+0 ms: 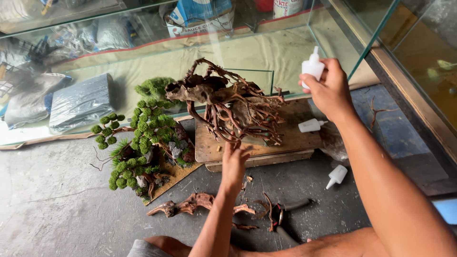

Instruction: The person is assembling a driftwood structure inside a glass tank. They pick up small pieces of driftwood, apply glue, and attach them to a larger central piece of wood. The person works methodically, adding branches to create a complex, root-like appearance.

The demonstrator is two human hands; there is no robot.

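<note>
A tangled brown driftwood piece (228, 102) with many thin branches stands on a wooden board (295, 138). My left hand (234, 159) reaches up to its lower front branches and touches them. My right hand (326, 88) is raised to the right of the driftwood, gripping a small white squeeze bottle (312, 66) with its nozzle pointing up. A second white bottle (310, 125) lies on the board. A third (337, 175) lies on the floor beside it.
A finished driftwood tree with green moss balls (143, 143) stands on a brown base at the left. Loose wood pieces (190, 204) and pliers (285, 214) lie on the grey floor. Glass tanks (266, 47) stand behind and to the right.
</note>
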